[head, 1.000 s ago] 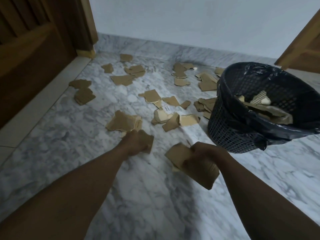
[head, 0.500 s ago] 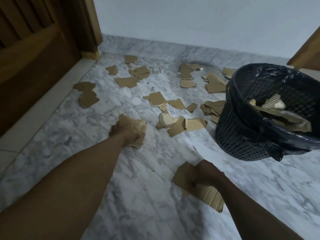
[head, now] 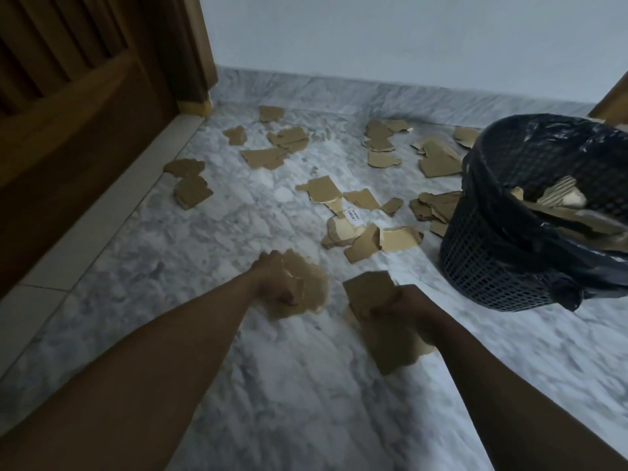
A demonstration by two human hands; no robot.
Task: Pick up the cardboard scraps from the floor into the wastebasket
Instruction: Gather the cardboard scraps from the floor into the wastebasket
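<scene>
From the head camera, both hands are out over the marble floor [head: 289,385], each loaded. The left hand [head: 275,283] has its fingers closed around a crumpled bunch of scraps [head: 306,287] (the bunch bulges out to the right of the fist). The right hand [head: 404,309] grips a flatter stack of cardboard pieces [head: 377,311], whose long axis runs from the upper left near the fingers down toward the lower right along the forearm.

The wastebasket [head: 503,266], lined with a dark bag [head: 560,287] and already holding some cardboard, stands ahead and to the right of both hands. The right hand is the nearer one; the left must cross further to reach the rim. So the coming move likely turns on carrying both loads up and rightward over the opening, the right hand first.

Many loose scraps [head: 360,229] lie on the floor beyond the hands, spread from the wooden door [head: 85,113] on the left to just beside the basket's base, and back toward the wall [head: 373,39]. The job looks well short of done.
</scene>
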